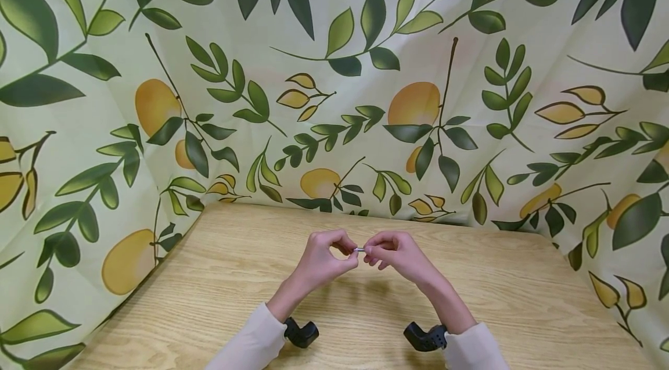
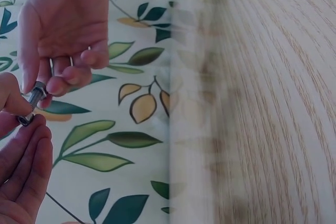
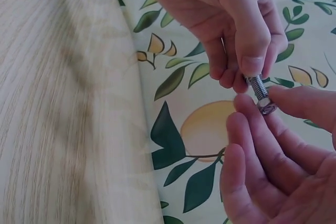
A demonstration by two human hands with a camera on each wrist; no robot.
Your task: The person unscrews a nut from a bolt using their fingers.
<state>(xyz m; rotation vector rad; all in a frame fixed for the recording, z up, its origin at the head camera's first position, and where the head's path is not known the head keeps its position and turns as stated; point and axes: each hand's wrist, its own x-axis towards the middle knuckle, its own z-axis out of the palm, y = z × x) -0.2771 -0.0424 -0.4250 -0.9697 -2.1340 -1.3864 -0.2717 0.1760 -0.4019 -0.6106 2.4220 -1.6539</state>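
A small silver bolt [image 3: 258, 88] with a threaded shank spans the gap between the two hands, held above the table. My right hand [image 1: 399, 254] pinches its hexagonal end [image 3: 266, 107] between thumb and fingers. At the opposite end, the thumb and fingers of my left hand [image 1: 326, 255] pinch a wider metal piece that looks like a nut [image 2: 24, 120], mostly covered by the fingertips. Bare thread shows between the two hands in both wrist views. The other fingers of the right hand [image 3: 273, 166] are loosely bent.
A light wood-grain table [image 1: 235, 323] lies below the hands. Behind it and at both sides hangs a cloth [image 1: 334, 91] printed with leaves and orange fruit. Black wrist-worn devices [image 1: 302, 333] sit at both pale sleeve cuffs.
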